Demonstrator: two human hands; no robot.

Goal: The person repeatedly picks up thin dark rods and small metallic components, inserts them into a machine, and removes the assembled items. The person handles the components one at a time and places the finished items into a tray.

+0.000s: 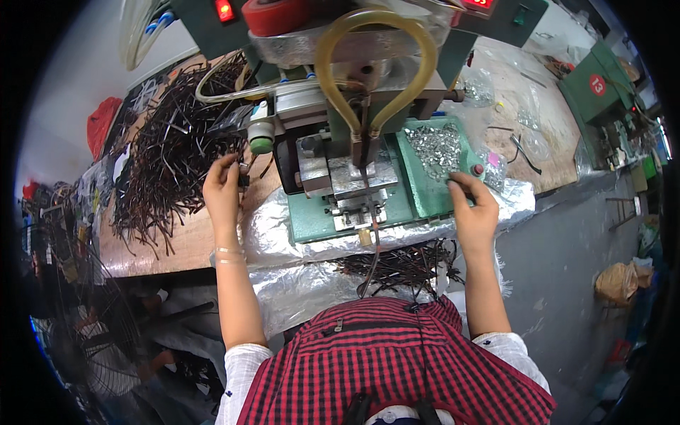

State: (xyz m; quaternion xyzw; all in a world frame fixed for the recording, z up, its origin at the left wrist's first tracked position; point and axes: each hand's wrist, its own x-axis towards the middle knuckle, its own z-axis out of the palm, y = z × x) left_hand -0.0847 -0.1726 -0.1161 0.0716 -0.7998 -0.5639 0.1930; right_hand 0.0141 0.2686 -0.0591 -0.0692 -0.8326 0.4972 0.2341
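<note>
A green bench press (304,223) with a metal die block (361,177) stands before me. My left hand (222,188) is at its left side, fingertips pinched together beside a small dark piece; what they hold is too small to make out. My right hand (476,212) has its thumb and forefinger brought together at the near edge of a green tray (428,202), just below a heap of small shiny metal pieces (433,145). Anything between those fingertips is hidden. One thin dark cable (375,248) hangs from the die's front toward my lap.
A large pile of dark cables (159,152) covers the left of the wooden table. More cables (404,265) lie on silver foil (283,287) over my lap. A green-capped knob (261,142) juts out left of the die. Pliers (525,154) lie at the right, near another green machine (595,88).
</note>
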